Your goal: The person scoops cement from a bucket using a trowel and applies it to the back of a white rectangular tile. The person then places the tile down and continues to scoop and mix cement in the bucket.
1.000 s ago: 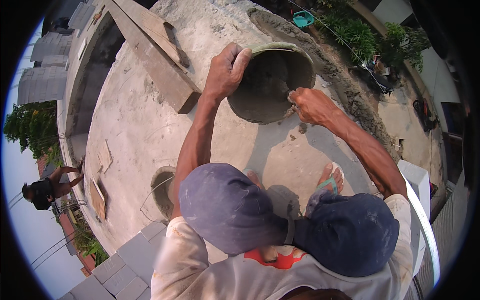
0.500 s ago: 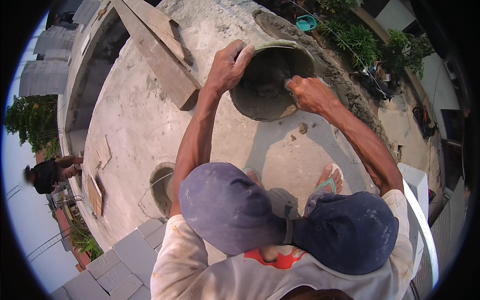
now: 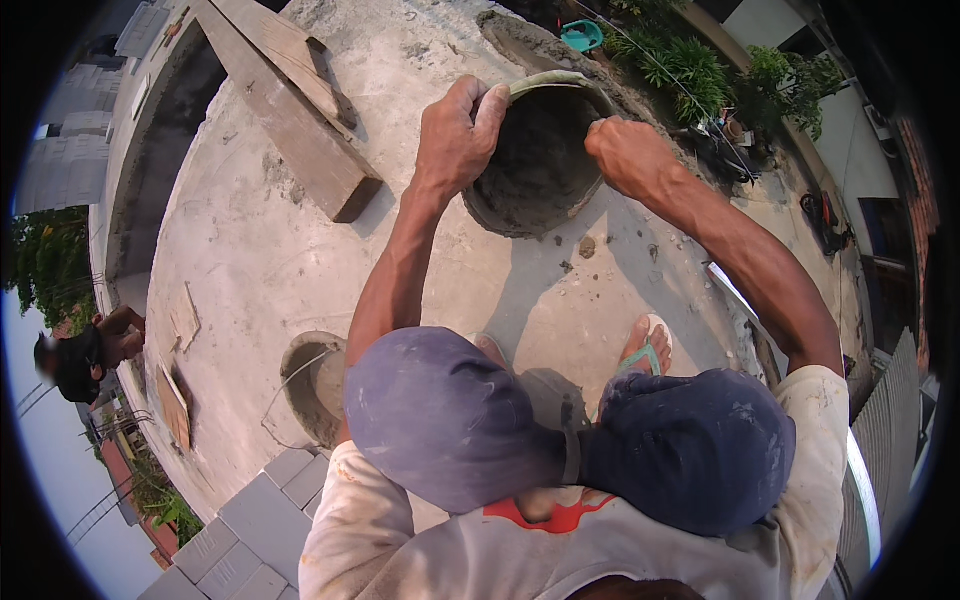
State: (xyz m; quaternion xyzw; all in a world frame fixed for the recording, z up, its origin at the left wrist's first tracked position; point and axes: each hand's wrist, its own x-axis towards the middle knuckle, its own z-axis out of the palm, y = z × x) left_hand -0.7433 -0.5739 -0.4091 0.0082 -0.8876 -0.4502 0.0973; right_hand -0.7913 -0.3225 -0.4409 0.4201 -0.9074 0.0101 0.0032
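Mortar (image 3: 535,165), grey and wet-looking, sits inside a dark round bucket (image 3: 547,79) on a pale concrete slab (image 3: 240,255), directly in front of a crouching person in navy trousers (image 3: 445,410) and a stained light shirt. The left hand (image 3: 457,138) grasps the bucket's left rim, its fingers closed over the edge with the thumb alongside. The right hand (image 3: 637,158) is at the opposite rim, knuckles up; its fingers are tucked under, so I cannot tell whether they close on anything. Small lumps (image 3: 587,246) dot the slab between the bucket and a sandalled foot (image 3: 642,345). Beside the left knee stands a second bucket (image 3: 297,378) with a thin wire handle. A thick wooden beam (image 3: 290,115) lies further left; stacked grey blocks (image 3: 265,520) fill the lower left. Another person (image 3: 82,362) appears at the far left, beyond the slab's edge.
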